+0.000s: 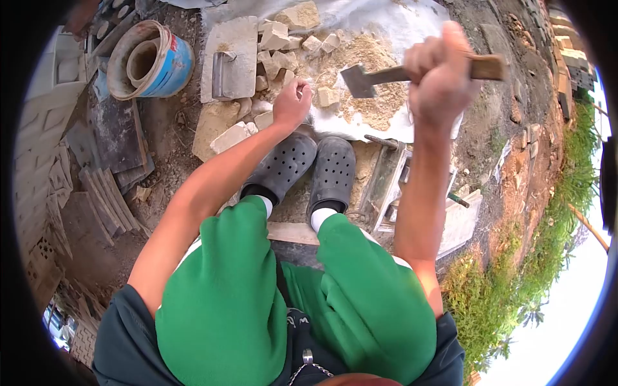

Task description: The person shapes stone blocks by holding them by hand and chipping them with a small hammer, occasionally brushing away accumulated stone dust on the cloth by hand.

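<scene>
My right hand (441,80) is raised at the upper right, its fingers wrapped round the wooden handle of a hammer (386,76) with a flat metal head that points left. My left hand (293,103) is low over the stones, its fingers curled together; whatever they hold, if anything, is hidden. Just right of it lies a small pale stone block (328,97), beside a heap of yellowish crumbs (373,55) on a white sheet (412,19). Several broken stone pieces (275,36) are piled above my left hand.
A plastering float (230,61) lies at the upper left, near a blue and white bucket (177,64). Grey clogs (333,170) are on my feet. A metal frame (386,186) stands right of them. Stacked tiles (109,199) lie left, and green plants (489,289) grow at the right.
</scene>
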Tool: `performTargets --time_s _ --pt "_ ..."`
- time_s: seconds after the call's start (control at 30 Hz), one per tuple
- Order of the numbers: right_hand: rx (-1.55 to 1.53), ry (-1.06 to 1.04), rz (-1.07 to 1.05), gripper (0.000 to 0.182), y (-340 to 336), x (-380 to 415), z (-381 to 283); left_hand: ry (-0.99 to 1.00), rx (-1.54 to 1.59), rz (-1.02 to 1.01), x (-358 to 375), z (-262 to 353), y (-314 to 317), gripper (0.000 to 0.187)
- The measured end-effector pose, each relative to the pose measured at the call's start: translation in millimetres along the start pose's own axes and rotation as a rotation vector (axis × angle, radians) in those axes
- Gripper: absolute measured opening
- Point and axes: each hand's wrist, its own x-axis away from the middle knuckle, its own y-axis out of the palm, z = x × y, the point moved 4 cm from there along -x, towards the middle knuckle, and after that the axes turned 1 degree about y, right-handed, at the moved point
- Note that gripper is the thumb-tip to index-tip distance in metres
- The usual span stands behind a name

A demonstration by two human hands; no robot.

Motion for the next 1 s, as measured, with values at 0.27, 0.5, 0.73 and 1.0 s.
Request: performTargets --time_s 0.27,0.5,0.73,1.0 --pt "0.203 -0.039 -0.043 0.044 -16.0 32.2 101.5 0.063 -0.119 -0.091 3.9 9.9 -0.3 0.029" --pt "-0.151 0.111 0.11 0.044 -23.3 62.8 123.7 0.372 -0.486 -0.209 11.6 11.9 -7.1 0.054" --pt "-0.275 0.083 0.215 0.047 -50.0 48.0 80.2 0.336 -0.542 -0.267 9.7 15.0 -6.0 0.057" --pt "-0.24 -0.062 0.241 0.045 -87.8 49.6 62.4 0.374 -0.964 -0.268 -1.9 51.2 -30.1 0.05"
